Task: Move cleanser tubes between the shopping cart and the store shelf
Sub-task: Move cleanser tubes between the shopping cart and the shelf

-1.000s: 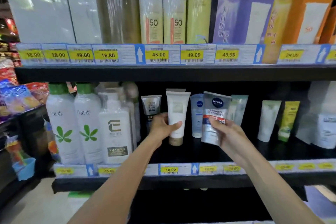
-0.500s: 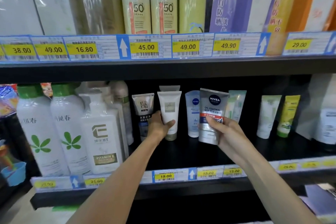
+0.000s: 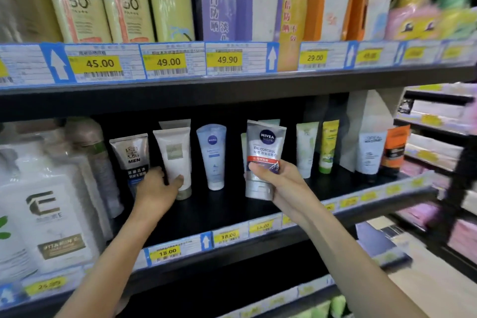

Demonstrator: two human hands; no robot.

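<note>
From the head camera, the left hand [image 3: 157,190] curled round the lower part of a white cleanser tube [image 3: 174,160], thumb across its front, the tube upright with its cap on the black shelf [image 3: 222,208]. A dark tube marked MEN [image 3: 131,153] stood just beside it on the left, partly behind the fingers. The right hand [image 3: 277,183] gripped a silver Nivea tube [image 3: 263,157] at its lower half, tilted slightly and held in front of the shelf's other tubes. Between the two stood a pale blue Nivea tube [image 3: 213,155]. Yellow price tags [image 3: 167,252] lined the shelf edge.
</note>
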